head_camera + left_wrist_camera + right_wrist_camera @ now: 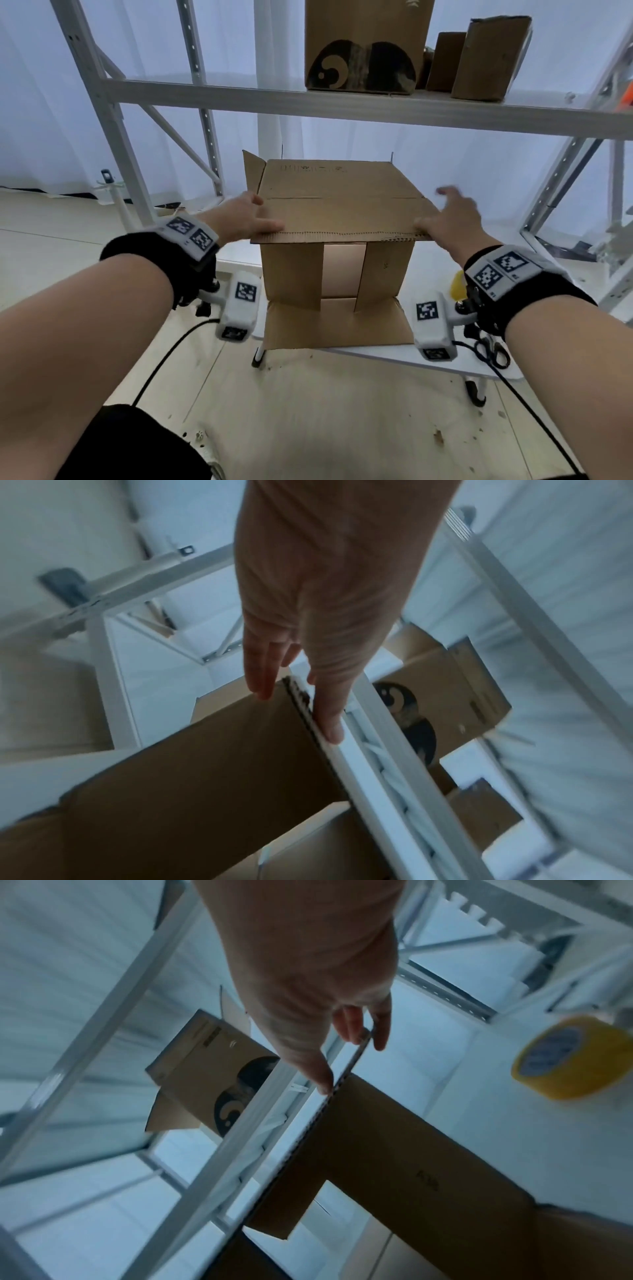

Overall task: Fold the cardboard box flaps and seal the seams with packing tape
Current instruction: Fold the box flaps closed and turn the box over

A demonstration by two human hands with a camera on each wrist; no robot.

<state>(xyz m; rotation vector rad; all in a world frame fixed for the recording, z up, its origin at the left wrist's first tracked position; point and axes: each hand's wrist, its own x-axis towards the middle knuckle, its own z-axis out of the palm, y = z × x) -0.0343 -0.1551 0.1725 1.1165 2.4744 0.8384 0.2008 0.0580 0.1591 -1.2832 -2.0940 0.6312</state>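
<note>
The top flap of the box was pinched by both hands, left hand and right hand; side flaps were folded, tape unused.

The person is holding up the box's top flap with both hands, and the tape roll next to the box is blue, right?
Almost. Both hands, left and right, do hold the flap of the box. But the tape is yellow, not blue; the right wrist view shows it beside the box.
</note>
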